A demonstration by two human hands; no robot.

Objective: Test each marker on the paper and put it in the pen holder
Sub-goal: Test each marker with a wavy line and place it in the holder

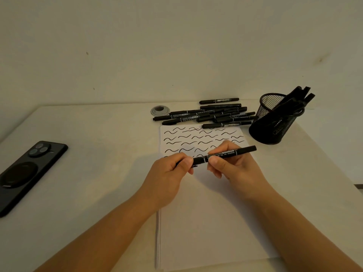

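Both hands hold one black marker [231, 152] level above the white paper [212, 222]. My left hand [169, 173] grips its left end, where the cap is, and my right hand [233, 167] pinches the barrel near the middle. The marker's right end sticks out past my right hand. Several black wavy test strokes [196, 137] cover the top of the paper. A pile of black markers [212, 114] lies behind the paper. At the back right stands the black mesh pen holder [275, 122] with several markers leaning in it.
A black phone [27, 173] lies face down at the left of the white table. A round grey cable grommet [160, 110] sits left of the marker pile. The wall rises directly behind the table, whose right edge runs past the holder.
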